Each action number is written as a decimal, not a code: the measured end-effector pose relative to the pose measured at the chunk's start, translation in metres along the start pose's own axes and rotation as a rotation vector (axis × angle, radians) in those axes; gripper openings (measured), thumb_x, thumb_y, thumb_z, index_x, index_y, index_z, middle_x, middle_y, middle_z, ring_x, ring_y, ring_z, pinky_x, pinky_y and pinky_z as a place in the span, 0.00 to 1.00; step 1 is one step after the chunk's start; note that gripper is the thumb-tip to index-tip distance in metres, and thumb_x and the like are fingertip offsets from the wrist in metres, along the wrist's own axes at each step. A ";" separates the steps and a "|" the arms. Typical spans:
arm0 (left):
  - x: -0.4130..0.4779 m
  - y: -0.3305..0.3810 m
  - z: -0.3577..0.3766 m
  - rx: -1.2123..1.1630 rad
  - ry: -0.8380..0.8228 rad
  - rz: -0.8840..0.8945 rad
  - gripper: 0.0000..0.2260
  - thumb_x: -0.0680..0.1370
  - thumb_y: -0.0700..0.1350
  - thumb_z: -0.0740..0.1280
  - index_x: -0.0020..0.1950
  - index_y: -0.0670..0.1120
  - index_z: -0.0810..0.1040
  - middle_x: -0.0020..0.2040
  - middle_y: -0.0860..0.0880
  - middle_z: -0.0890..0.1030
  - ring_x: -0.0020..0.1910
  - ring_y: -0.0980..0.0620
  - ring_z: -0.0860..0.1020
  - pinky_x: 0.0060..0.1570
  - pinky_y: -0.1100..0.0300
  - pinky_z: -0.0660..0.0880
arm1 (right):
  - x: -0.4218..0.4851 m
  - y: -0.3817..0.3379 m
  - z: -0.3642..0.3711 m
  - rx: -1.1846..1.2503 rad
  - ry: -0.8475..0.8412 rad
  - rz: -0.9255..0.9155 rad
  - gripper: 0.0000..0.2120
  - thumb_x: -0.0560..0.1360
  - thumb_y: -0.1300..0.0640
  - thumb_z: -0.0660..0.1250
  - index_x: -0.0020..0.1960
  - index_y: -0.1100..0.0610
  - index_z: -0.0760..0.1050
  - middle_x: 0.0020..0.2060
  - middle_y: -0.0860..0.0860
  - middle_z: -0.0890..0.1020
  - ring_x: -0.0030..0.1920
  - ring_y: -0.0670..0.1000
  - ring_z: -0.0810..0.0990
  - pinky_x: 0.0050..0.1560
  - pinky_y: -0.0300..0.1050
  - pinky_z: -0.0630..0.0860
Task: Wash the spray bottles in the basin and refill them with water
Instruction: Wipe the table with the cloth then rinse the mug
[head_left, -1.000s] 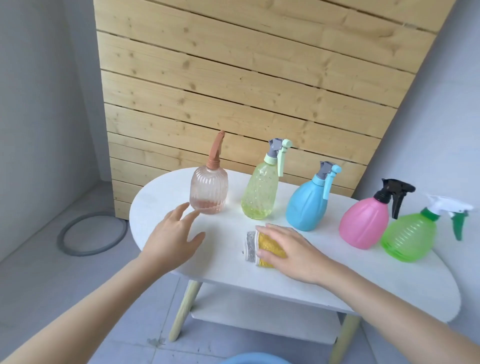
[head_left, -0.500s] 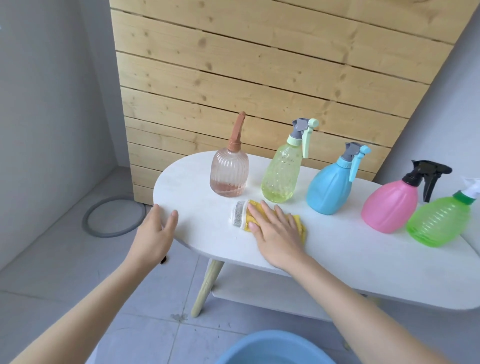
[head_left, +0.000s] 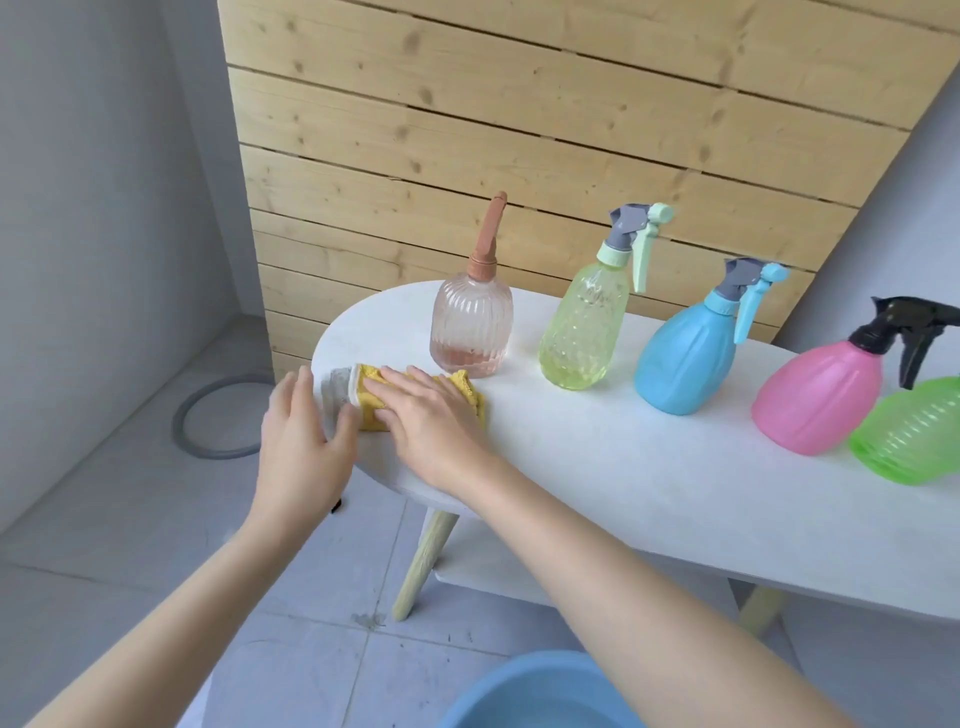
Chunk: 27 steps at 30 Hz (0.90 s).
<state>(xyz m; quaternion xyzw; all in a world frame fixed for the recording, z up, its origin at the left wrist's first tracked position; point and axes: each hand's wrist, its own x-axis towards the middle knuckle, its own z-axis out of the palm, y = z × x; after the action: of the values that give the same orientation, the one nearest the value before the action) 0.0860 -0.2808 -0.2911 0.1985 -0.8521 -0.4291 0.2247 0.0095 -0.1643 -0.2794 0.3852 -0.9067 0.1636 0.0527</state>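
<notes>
Several spray bottles stand in a row on the white oval table (head_left: 623, 457): a clear pink ribbed bottle (head_left: 471, 332) with a brown spout, a yellow-green bottle (head_left: 584, 332), a blue bottle (head_left: 685, 358), a pink bottle (head_left: 818, 400) with a black trigger, and a green bottle (head_left: 914, 436) at the right edge. My right hand (head_left: 426, 415) lies flat with straight fingers on a yellow and grey cloth (head_left: 363, 395) at the table's left end. My left hand (head_left: 304, 441) rests at the table's left edge, fingers touching the cloth's grey end.
The rim of a blue basin (head_left: 519, 691) shows on the tiled floor below the table, at the bottom of the frame. A grey ring (head_left: 208, 415) lies on the floor to the left. A wooden slat wall stands behind the table, which has a lower shelf.
My right hand has slid the cloth leftward along the table to its left end. My left hand came off the tabletop to the left edge and now meets the cloth there.
</notes>
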 end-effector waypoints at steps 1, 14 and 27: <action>-0.003 0.003 0.003 0.106 0.012 0.137 0.21 0.80 0.43 0.62 0.72 0.39 0.65 0.74 0.41 0.63 0.71 0.41 0.62 0.67 0.51 0.60 | -0.006 0.009 -0.004 -0.003 0.019 0.022 0.18 0.81 0.55 0.58 0.69 0.55 0.70 0.71 0.52 0.69 0.71 0.57 0.65 0.68 0.52 0.59; -0.046 0.055 0.078 0.564 -0.275 0.625 0.23 0.76 0.51 0.53 0.57 0.40 0.80 0.64 0.40 0.77 0.62 0.40 0.77 0.58 0.39 0.72 | -0.149 0.153 -0.079 -0.233 0.025 0.496 0.21 0.82 0.51 0.51 0.75 0.47 0.59 0.74 0.43 0.63 0.72 0.49 0.62 0.67 0.47 0.59; -0.068 0.068 0.113 0.606 -0.247 0.708 0.29 0.83 0.55 0.43 0.63 0.40 0.77 0.67 0.42 0.74 0.68 0.43 0.70 0.69 0.45 0.58 | -0.178 0.203 -0.111 -0.470 0.128 0.859 0.17 0.80 0.52 0.56 0.63 0.59 0.73 0.60 0.55 0.75 0.59 0.59 0.73 0.52 0.49 0.69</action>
<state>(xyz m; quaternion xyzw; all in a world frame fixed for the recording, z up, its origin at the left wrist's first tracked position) 0.0697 -0.1341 -0.3096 -0.0994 -0.9743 -0.0791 0.1861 -0.0154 0.1265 -0.2660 -0.0565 -0.9909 -0.0149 0.1216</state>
